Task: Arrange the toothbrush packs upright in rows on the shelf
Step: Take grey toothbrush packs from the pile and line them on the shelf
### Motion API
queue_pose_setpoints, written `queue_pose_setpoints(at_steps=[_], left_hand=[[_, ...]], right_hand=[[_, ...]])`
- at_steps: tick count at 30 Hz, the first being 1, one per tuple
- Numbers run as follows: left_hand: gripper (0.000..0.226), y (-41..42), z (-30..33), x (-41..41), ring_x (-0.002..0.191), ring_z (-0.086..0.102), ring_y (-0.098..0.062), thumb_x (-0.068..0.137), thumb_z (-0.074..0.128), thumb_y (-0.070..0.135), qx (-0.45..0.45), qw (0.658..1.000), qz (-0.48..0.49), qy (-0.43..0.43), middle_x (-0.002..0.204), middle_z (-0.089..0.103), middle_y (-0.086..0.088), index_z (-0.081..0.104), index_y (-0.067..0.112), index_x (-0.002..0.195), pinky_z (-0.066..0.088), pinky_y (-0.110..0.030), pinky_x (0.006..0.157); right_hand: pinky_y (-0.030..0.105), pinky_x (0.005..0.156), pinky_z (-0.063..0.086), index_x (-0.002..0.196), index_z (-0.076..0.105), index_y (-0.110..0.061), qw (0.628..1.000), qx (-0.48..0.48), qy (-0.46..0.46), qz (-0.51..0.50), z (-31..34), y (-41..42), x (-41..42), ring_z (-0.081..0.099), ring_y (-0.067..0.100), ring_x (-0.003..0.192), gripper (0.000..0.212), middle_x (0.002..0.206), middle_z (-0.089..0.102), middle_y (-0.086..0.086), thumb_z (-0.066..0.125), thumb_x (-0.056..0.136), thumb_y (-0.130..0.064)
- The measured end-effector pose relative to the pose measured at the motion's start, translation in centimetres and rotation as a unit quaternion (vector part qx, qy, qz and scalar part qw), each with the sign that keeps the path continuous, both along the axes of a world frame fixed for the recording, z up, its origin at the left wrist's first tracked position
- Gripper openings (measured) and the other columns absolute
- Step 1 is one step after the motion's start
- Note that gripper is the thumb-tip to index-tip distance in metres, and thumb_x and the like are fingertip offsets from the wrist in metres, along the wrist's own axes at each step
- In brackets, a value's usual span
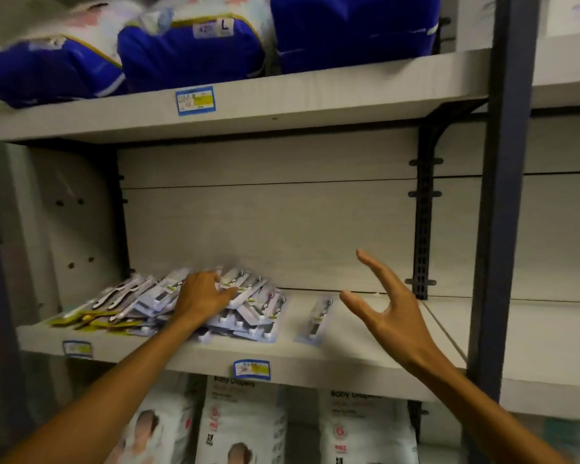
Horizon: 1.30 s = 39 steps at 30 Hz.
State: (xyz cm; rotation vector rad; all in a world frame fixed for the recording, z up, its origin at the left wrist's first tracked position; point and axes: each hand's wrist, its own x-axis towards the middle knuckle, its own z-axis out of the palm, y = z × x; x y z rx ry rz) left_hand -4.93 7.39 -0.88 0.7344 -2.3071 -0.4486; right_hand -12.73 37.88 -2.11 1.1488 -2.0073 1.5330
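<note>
A loose heap of toothbrush packs [255, 309] lies flat on the left half of the grey middle shelf [365, 356]. Further left, several packs with yellow card ends [104, 308] lie fanned out. One single pack [317, 321] lies flat by itself to the right of the heap. My left hand [203, 296] rests on top of the heap, its fingertips on the packs. My right hand [382, 306] hovers above the bare right part of the shelf, fingers spread and holding nothing. No pack stands upright.
The upper shelf [282, 98] carries blue diaper bags [188, 51]. White baby diaper packs [245, 426] stand on the level below. A dark upright post [503, 202] and a black bracket [424, 229] bound the bay on the right. Price labels [252, 369] sit on the shelf edges.
</note>
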Motion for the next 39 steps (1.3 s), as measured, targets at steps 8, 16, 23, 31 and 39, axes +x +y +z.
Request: queue_pose_setpoints(at_steps=[8, 16, 23, 31, 39], left_hand=[[0.039, -1.5, -0.4, -2.3, 0.076, 0.057, -0.027, 0.082, 0.067, 0.044, -0.041, 0.996, 0.037, -0.070, 0.084, 0.064, -0.013, 0.061, 0.006, 0.078, 0.048, -0.034, 0.064], [0.031, -2.8, -0.7, -3.3, 0.070, 0.056, -0.027, 0.079, 0.067, 0.022, -0.063, 0.992, 0.053, -0.094, 0.076, 0.062, -0.012, 0.047, 0.010, 0.059, 0.041, -0.029, 0.056], [0.030, -3.5, 0.1, -3.6, 0.053, 0.047, -0.018, 0.078, 0.072, 0.028, -0.052, 0.992, 0.065, -0.094, 0.057, 0.049, -0.003, 0.055, 0.010, 0.062, 0.033, -0.024, 0.046], [0.020, -2.1, 1.1, -1.9, 0.058, 0.058, -0.020, 0.076, 0.076, 0.026, 0.004, 0.991, 0.002, 0.135, 0.072, 0.069, -0.007, 0.072, 0.007, 0.080, 0.048, -0.028, 0.052], [0.025, 7.0, -2.6, -1.6, 0.092, 0.064, -0.008, 0.073, 0.078, 0.019, 0.051, 0.916, -0.186, 0.352, 0.103, 0.064, 0.010, 0.064, 0.021, 0.094, 0.054, -0.013, 0.058]], right_hand=[[0.017, 0.103, 0.026, 0.143, 0.035, -0.039, 1.000, 0.017, -0.010, -0.013, -0.6, -1.1, 0.3, 0.031, -0.007, 0.133, 0.082, 0.148, 0.035, -0.023, 0.055, 0.070, -0.071], [0.018, 0.104, 0.026, 0.141, 0.036, -0.042, 0.999, 0.028, -0.021, -0.022, -0.8, -1.1, -0.2, 0.031, -0.009, 0.132, 0.078, 0.146, 0.035, -0.026, 0.057, 0.071, -0.070], [0.016, 0.101, 0.026, 0.141, 0.036, -0.042, 0.999, 0.040, -0.027, -0.015, -0.7, -2.1, -0.5, 0.031, -0.016, 0.126, 0.071, 0.142, 0.034, -0.031, 0.061, 0.077, -0.063], [0.025, 0.106, 0.031, 0.142, 0.039, -0.033, 0.997, 0.030, -0.073, 0.008, 0.1, -5.0, -0.6, 0.035, 0.002, 0.133, 0.066, 0.147, 0.039, -0.016, 0.060, 0.082, -0.052], [0.020, 0.090, 0.049, 0.134, 0.048, -0.022, 0.971, -0.053, -0.218, 0.085, 1.0, -9.1, -0.3, 0.057, 0.009, 0.114, 0.053, 0.127, 0.058, -0.007, 0.064, 0.086, -0.038]])
